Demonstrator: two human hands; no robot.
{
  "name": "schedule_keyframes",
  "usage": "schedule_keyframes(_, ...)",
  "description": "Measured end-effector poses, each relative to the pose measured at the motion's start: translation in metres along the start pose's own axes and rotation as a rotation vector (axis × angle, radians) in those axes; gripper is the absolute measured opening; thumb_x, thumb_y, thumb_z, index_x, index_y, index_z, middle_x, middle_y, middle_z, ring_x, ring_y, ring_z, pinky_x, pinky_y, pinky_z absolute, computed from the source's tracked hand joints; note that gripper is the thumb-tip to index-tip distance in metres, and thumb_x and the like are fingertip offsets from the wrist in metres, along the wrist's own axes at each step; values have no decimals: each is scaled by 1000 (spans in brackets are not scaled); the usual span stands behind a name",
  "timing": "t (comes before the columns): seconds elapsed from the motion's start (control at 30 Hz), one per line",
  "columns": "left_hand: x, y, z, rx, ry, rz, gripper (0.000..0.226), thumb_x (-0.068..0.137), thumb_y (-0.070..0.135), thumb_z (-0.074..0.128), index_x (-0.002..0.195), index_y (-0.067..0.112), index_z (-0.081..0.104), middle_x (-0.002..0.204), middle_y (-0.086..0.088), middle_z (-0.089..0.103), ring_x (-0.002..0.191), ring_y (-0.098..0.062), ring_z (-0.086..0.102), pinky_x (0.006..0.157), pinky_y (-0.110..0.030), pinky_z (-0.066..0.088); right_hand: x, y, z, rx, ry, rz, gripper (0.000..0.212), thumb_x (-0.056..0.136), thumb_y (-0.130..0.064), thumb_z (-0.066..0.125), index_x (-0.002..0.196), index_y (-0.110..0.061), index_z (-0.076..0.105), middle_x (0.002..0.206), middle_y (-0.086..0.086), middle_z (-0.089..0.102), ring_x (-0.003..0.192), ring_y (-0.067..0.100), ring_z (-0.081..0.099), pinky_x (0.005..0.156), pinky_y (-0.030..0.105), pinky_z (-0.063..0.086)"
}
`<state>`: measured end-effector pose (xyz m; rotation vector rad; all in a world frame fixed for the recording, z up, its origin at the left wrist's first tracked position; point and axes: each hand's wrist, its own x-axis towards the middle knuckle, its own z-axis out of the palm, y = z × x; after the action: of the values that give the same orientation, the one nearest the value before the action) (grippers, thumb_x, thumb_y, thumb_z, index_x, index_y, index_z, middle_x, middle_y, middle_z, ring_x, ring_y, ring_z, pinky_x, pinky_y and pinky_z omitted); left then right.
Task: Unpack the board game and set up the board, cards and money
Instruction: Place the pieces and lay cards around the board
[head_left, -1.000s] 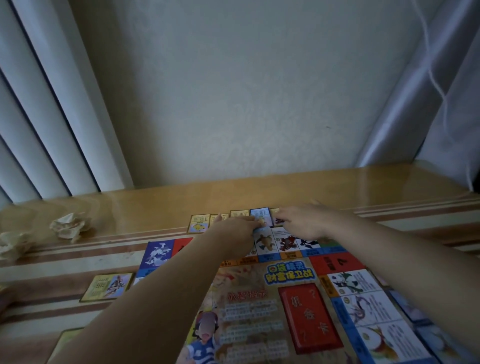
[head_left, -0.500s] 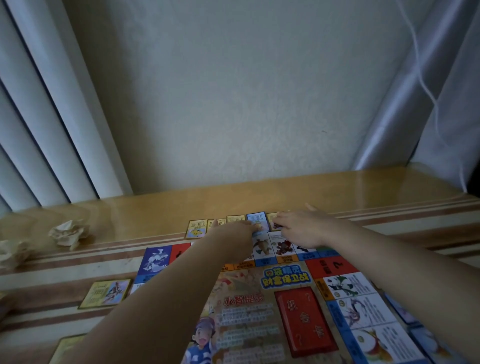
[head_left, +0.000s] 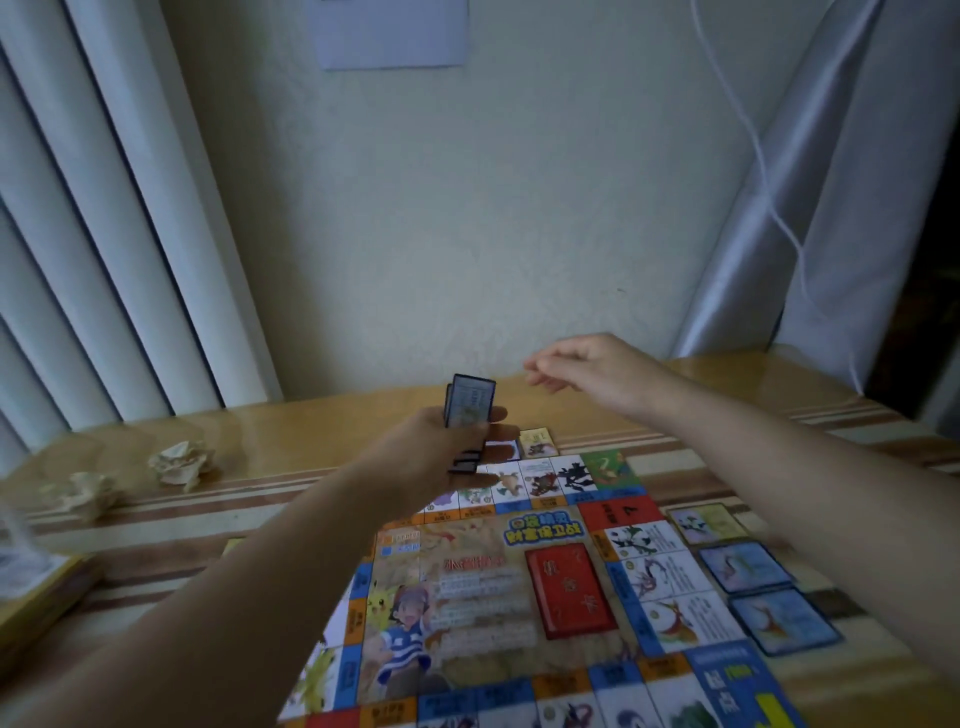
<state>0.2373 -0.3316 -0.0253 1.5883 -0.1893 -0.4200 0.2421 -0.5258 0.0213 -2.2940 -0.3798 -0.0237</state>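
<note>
both hands are lifting away from the card row at the far edge of the board.
the board is lying on a striped table beneath a pale wall, blinds left, curtain right. the left hand is curling its fingers round an upright card stack above that edge; the right hand is hovering near, fingers loosely bent, holding nothing.

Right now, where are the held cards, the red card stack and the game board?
held cards (head_left: 470, 400): head view, front card's face.
red card stack (head_left: 571, 590): head view, top face.
game board (head_left: 467, 613): head view, bare centre panel.
</note>
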Motion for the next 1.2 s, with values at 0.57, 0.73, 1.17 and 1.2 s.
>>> schedule_keyframes(0.57,-157,15,50,-588,-254,-140,64,84,55,42,120,5,60,115,-23,65,91,-32,69,79,-40,54,-127,-75,28,182,-13,62,12,80,-28,73,81,-17,69,84,-2,72,78,7,65,78,23,49)
schedule_keyframes(0.73,-173,9,50,-628,-243,-124,51,94,41,35,120,5,59,119,-26,62,100,-37,64,86,-42,50,-138,-84,32,123,-31,83,10,82,-27,71,77,-20,67,84,-5,71,78,5,64,72,20,46)
schedule_keyframes(1.17,-168,48,48,-301,75,98,12,97,15,48,101,6,56,90,-15,67,73,-18,67,58,-23,58,-123,-111,7,155,121,-76,22,83,-7,69,103,-12,62,77,-1,66,64,6,59,60,12,49)
schedule_keyframes(1.2,-167,51,47,-263,91,121,10,97,14,48,98,8,56,88,-13,65,70,-17,65,57,-21,57,-122,-112,4,141,121,-96,22,83,-7,70,101,-16,62,74,-2,65,64,6,60,66,16,50)
